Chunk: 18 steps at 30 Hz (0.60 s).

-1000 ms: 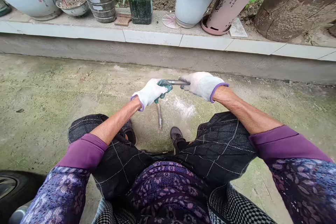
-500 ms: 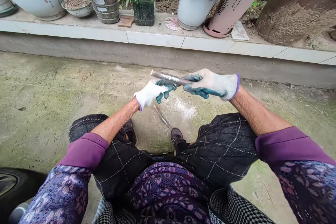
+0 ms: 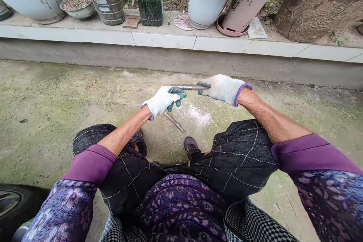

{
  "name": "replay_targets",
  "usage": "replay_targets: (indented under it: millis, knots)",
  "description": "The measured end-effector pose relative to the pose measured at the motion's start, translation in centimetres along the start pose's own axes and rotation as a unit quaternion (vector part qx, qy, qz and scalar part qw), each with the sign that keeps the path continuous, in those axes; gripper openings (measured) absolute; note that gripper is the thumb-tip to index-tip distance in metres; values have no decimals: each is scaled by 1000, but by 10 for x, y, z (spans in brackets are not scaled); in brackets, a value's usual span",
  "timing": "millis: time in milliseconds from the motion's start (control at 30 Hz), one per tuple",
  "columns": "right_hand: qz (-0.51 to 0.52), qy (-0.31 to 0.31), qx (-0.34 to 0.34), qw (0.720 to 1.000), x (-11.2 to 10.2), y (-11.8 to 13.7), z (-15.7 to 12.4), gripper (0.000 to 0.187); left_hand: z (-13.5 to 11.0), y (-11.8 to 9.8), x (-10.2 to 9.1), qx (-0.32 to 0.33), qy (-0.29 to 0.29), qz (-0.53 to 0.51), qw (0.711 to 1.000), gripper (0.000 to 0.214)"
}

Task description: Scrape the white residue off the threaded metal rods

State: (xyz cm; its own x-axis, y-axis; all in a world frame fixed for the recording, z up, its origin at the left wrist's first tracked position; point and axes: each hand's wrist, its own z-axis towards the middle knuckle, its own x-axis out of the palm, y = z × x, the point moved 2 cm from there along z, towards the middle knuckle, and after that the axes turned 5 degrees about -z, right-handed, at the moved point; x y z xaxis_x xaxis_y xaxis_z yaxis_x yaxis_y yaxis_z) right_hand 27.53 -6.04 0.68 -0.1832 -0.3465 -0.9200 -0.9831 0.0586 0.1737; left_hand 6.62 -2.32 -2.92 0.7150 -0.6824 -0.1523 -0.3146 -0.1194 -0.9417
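Observation:
Both my hands wear white gloves with green palms. My right hand (image 3: 222,88) is closed round one end of a short grey metal rod (image 3: 187,87), which lies level and points left. My left hand (image 3: 163,99) is curled shut just under the rod's free end; whether it grips the rod or something else is hidden. A second thin metal rod (image 3: 174,122) lies on the concrete ground (image 3: 56,106) below my hands, between my two dark shoes (image 3: 190,146).
A raised tiled ledge (image 3: 164,39) runs across the back with several plant pots, a white pot (image 3: 204,4) among them, and a tree trunk (image 3: 317,3) at the right. A dark tyre (image 3: 13,204) shows at the bottom left. White dust marks the ground by my feet.
My right hand turned palm-down again and the rod swung from tilted to level, its free end drawing back toward my left hand. The rod on the ground stays slanted.

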Motion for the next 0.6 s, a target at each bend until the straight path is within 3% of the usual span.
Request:
replay_targets:
  millis: [133, 233, 367, 500, 600]
  knots:
    - [84, -19, 26, 996, -9, 9, -12, 38, 8, 9, -4, 11, -16, -36, 999, 21]
    - [162, -19, 42, 986, -11, 15, -18, 37, 8, 9, -4, 25, 5, -46, 999, 25]
    - [168, -29, 28, 985, -8, 17, -17, 37, -1, 0, 0, 36, 44, -57, 997, 26]
    - [155, -36, 21, 987, -8, 19, -14, 37, -7, -5, -1, 43, 41, -62, 996, 25]
    - [206, -20, 23, 978, -9, 23, -18, 38, -7, 0, -4, 34, 40, -46, 998, 26]
